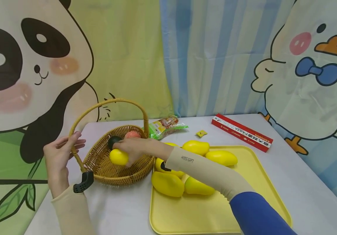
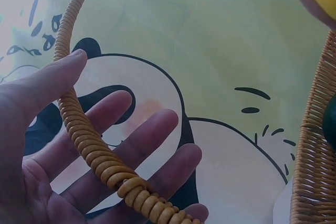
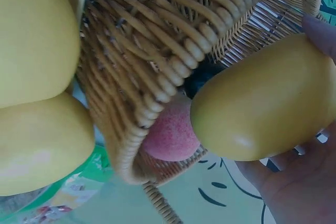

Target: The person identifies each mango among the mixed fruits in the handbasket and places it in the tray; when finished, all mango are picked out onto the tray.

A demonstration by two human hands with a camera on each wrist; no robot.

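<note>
My right hand [image 1: 136, 149] grips a smooth yellow mango [image 3: 262, 103], holding it over the wicker basket [image 1: 114, 179]. In the right wrist view, the thumb lies along one side of the mango and the fingers along the other. Inside the basket are a dark green round fruit [image 1: 114, 142] and a pink peach [image 1: 132, 134]. At the left, my left hand [image 2: 105, 145] touches the arched basket handle [image 2: 86, 140]. The handle crosses its spread, fairly straight fingers, and the thumb lies near it.
Several yellow mangoes [image 1: 167, 184] lie on a yellow tray [image 1: 215, 215] right of the basket, under the right forearm. Behind are a green plastic food bag [image 1: 164, 129], a small yellow packet [image 1: 201, 133] and a red pasta box [image 1: 242, 132].
</note>
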